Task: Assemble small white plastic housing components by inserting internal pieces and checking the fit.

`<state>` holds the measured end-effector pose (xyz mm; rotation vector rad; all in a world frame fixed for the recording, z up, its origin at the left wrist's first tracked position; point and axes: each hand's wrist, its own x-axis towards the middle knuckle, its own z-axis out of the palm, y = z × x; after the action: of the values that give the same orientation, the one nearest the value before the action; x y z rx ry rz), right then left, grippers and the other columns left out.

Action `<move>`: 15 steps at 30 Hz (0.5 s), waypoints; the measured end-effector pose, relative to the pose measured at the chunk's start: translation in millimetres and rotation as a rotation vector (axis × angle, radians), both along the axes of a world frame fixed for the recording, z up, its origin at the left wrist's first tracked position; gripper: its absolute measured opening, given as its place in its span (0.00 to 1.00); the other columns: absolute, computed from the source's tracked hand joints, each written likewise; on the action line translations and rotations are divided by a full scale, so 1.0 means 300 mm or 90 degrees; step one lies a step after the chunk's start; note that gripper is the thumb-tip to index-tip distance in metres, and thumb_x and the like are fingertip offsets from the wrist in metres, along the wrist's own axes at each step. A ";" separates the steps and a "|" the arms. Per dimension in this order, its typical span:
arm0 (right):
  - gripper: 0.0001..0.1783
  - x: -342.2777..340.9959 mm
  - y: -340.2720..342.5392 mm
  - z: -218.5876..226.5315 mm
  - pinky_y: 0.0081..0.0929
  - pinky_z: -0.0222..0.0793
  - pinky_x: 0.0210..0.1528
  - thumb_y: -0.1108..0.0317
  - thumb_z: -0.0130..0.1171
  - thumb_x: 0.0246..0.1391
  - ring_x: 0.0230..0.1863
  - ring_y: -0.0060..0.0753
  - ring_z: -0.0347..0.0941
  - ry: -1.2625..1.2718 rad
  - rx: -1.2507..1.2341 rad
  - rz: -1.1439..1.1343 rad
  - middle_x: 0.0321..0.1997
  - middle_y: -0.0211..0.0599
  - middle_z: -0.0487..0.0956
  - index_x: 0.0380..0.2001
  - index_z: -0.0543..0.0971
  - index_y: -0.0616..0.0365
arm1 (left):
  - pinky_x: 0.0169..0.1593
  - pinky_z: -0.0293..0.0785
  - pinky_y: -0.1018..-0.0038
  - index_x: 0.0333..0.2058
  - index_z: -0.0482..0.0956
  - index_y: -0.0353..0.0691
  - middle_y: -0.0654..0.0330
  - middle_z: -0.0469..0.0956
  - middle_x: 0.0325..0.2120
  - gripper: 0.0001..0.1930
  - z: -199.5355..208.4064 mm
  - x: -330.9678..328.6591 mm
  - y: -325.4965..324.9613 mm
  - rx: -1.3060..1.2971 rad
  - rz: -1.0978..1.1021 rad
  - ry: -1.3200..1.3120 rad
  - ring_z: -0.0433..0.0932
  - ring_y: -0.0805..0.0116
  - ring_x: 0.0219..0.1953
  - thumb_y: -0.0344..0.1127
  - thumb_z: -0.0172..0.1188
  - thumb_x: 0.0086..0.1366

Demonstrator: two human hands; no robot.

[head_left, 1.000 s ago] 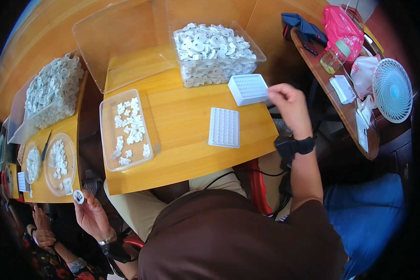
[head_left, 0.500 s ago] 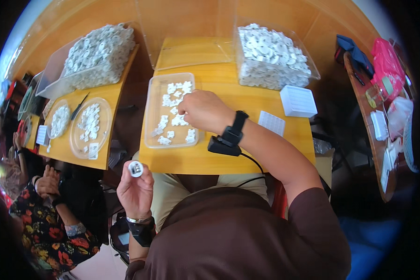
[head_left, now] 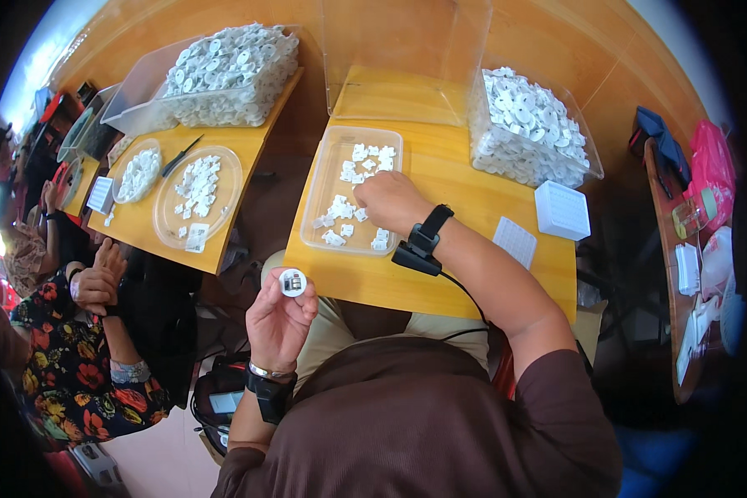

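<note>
While over the tray (head_left: pixel 324 178) (clear plastic), right hand (head_left: pixel 393 202), left hand (head_left: pixel 278 319) around a white disc (head_left: pixel 292 282)

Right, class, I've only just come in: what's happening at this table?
A person seated at a yellow table holds a small round white part up in the left hand. The right hand reaches into a shallow clear tray of loose white pieces. A clear bin of round white parts stands behind, with white gridded trays beside it.
</note>
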<state>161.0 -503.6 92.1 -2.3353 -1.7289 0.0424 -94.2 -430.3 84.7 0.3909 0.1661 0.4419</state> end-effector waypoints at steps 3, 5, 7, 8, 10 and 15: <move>0.04 0.010 -0.008 -0.007 0.40 0.68 0.34 0.75 0.54 0.39 0.30 0.51 0.74 0.028 0.031 0.004 0.23 0.45 0.77 0.22 0.78 0.58 | 0.34 0.74 0.71 0.43 0.67 0.34 0.45 0.75 0.33 0.13 -0.002 0.006 -0.007 0.006 -0.016 0.017 0.76 0.58 0.30 0.37 0.47 0.67; 0.03 0.008 -0.010 0.007 0.38 0.68 0.33 0.74 0.54 0.39 0.29 0.48 0.74 0.113 0.045 -0.018 0.23 0.44 0.77 0.21 0.77 0.58 | 0.34 0.74 0.71 0.43 0.67 0.34 0.45 0.75 0.33 0.12 0.000 0.009 -0.008 0.014 -0.025 0.015 0.76 0.58 0.30 0.37 0.47 0.67; 0.02 0.003 -0.013 0.033 0.36 0.69 0.32 0.74 0.54 0.39 0.28 0.46 0.74 0.198 0.059 -0.038 0.23 0.43 0.77 0.20 0.76 0.58 | 0.35 0.74 0.71 0.43 0.67 0.34 0.45 0.75 0.33 0.12 0.003 0.014 -0.009 0.021 -0.032 0.013 0.76 0.59 0.30 0.37 0.47 0.67; 0.02 0.002 -0.018 0.049 0.32 0.69 0.31 0.74 0.55 0.39 0.27 0.41 0.74 0.247 0.070 -0.031 0.23 0.41 0.77 0.21 0.76 0.59 | 0.35 0.74 0.71 0.44 0.67 0.34 0.45 0.75 0.33 0.12 0.004 0.018 -0.010 0.028 -0.031 0.017 0.76 0.59 0.29 0.37 0.47 0.67; 0.02 -0.001 -0.025 0.070 0.28 0.69 0.30 0.74 0.56 0.39 0.26 0.36 0.74 0.296 0.080 -0.022 0.22 0.39 0.77 0.21 0.76 0.59 | 0.35 0.74 0.71 0.44 0.67 0.34 0.45 0.75 0.33 0.13 0.010 0.031 -0.009 0.035 -0.028 0.022 0.76 0.59 0.29 0.37 0.47 0.67; 0.09 -0.027 -0.064 0.080 0.23 0.69 0.32 0.74 0.57 0.42 0.26 0.26 0.73 0.533 0.167 -0.024 0.22 0.34 0.77 0.31 0.78 0.63 | 0.35 0.74 0.72 0.45 0.67 0.34 0.46 0.75 0.34 0.13 0.010 0.071 0.000 0.068 -0.073 -0.013 0.76 0.60 0.32 0.37 0.46 0.67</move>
<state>152.9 -522.6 116.1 -1.7626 -1.1734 0.6421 -72.9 -430.3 87.7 0.4984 0.0993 0.3418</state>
